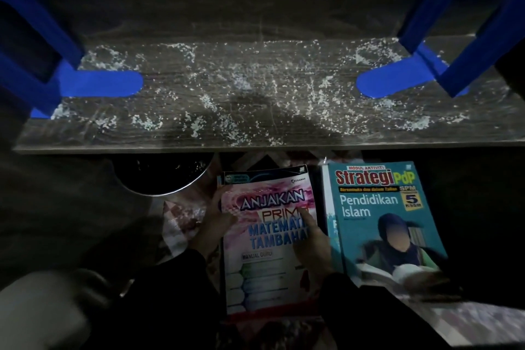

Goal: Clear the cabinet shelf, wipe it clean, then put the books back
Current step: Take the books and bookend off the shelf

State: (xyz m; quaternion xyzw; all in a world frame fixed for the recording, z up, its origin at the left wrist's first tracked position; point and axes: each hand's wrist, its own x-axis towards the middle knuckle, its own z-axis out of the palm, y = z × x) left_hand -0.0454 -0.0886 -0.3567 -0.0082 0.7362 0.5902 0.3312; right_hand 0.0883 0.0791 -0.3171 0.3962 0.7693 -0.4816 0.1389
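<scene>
1. Head view, upper half: the cabinet shelf [255, 133] holds no books, its wood speckled with white residue. A blue bookend stands at the left [102, 84] and another at the right [397, 84].
2. Lower centre: the left hand [218, 221] grips the left edge of the pink maths book [264, 264], and the right hand [312, 244] grips its right edge, thumb on the cover.
3. Just beside it, to the right, lies the teal book [369, 207].
4. A dark bowl [162, 179] sits below the shelf edge.

Open across the middle of the shelf [255, 111], from front edge to back wall. Hemmed in at either end by left bookend [99, 84] and right bookend [392, 84], with flat feet jutting inward. Crowded below by bowl [162, 179], pink book [264, 264] and teal book [383, 221].
</scene>
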